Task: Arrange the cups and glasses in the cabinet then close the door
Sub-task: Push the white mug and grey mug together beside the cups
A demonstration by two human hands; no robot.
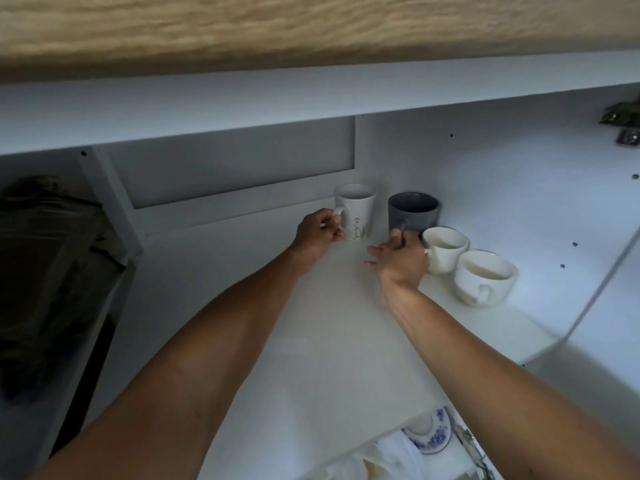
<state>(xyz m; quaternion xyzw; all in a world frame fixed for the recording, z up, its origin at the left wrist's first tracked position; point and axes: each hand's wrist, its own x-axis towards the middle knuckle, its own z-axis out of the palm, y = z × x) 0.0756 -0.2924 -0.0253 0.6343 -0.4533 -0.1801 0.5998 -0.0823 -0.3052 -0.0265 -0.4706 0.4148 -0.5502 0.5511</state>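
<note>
A white mug with a leaf print (358, 211) stands upright at the back of the white cabinet shelf (322, 327). My left hand (317, 232) pinches its handle. Right of it stands a grey mug (414, 209), and my right hand (401, 256) grips that mug's handle with thumb and forefinger while the other fingers spread out to the left. Two cream cups (445, 247) (483, 280) sit in a row along the shelf's right side, handles toward me. The nearer part of the first cream cup is hidden behind my right hand.
The cabinet's right wall (540, 188) has peg holes and a hinge (623, 116) at the top right. Its open door edge (602, 289) runs down the right. Below the shelf lie a blue-patterned plate (433, 434) and white dishes. A dark space lies at the left.
</note>
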